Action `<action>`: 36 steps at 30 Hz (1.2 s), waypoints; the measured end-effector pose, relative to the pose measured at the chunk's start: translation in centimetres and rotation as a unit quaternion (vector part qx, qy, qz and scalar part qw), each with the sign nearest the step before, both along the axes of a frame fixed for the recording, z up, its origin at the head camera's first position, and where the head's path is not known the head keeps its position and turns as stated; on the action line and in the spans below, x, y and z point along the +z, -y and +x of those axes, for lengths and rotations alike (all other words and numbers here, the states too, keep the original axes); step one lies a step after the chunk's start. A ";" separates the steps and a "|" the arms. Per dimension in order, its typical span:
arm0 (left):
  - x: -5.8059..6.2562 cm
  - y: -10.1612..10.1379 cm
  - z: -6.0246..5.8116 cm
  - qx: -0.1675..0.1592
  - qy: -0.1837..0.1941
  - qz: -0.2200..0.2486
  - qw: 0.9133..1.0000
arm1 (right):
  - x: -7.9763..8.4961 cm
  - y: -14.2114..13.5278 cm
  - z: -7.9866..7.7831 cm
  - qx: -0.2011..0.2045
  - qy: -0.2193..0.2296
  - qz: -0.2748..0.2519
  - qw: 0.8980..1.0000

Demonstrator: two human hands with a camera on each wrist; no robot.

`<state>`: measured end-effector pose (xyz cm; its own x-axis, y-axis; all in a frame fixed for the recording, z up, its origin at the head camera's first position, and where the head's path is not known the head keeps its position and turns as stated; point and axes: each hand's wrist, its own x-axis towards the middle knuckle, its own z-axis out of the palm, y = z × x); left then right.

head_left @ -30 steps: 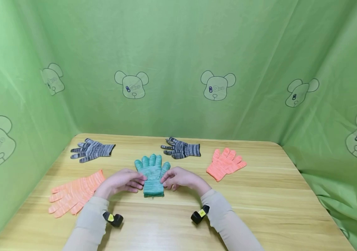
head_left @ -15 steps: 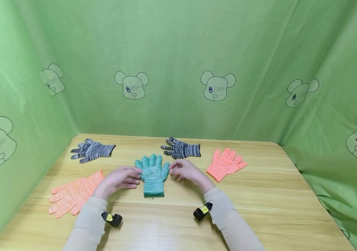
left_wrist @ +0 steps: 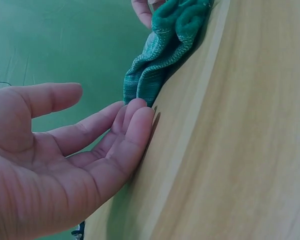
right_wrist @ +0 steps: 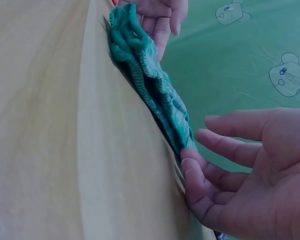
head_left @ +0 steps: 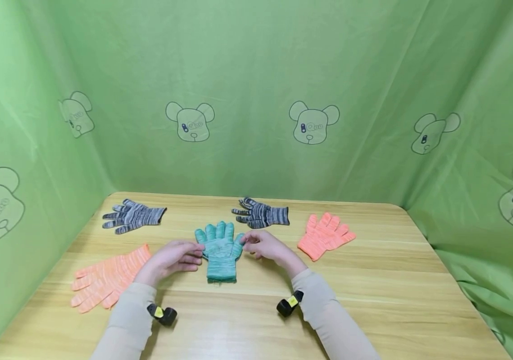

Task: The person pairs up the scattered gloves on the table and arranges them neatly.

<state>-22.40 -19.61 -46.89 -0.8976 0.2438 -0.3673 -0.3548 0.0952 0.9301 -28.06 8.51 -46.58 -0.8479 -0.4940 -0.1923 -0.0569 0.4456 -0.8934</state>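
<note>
A teal knit glove (head_left: 221,252) lies in the middle of the table, fingers pointing away and cuff toward me. From the side, in the right wrist view, the teal knit (right_wrist: 165,95) shows two layers, one on top of the other. My left hand (head_left: 176,257) is at its left edge, fingers loosely bent, fingertips against the fabric in the left wrist view. On the other side, my right hand (head_left: 267,246) has its fingertips at the glove's thumb. The thumb of each hand stands apart from the fingers, and neither hand grips the fabric.
A light orange glove (head_left: 107,280) lies left, partly behind the left wrist. Two grey-black striped gloves, one far left (head_left: 134,216) and one at back centre (head_left: 263,213), lie flat. A coral glove (head_left: 325,235) is at right. Green curtains (head_left: 256,165) surround the wooden table (head_left: 373,300).
Both hands have moved from the sides of the cuff toward the glove's finger end, the right one also outward. In the last half second they hardly move. The glove stays put.
</note>
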 end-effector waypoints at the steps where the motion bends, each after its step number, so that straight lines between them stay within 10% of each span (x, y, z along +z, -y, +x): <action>1: 0.0 0.0 0.0 -0.001 0.000 -0.001 1.000 | 0.0 0.0 0.0 0.007 -0.001 0.005 1.000; 21: -0.1 0.2 0.1 0.004 0.003 0.004 1.000 | -0.1 0.1 0.4 0.020 -0.028 0.076 0.996; 36: 1.5 -0.3 -1.9 0.039 -0.022 0.058 0.997 | 1.2 1.4 -0.8 -0.028 -0.049 -0.008 0.998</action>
<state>-24.33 -19.27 -45.39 -0.9297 0.2122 -0.3012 -0.3163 -0.0404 0.9478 -28.85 7.07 -45.34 -0.8890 -0.4470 -0.0996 -0.1196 0.4365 -0.8917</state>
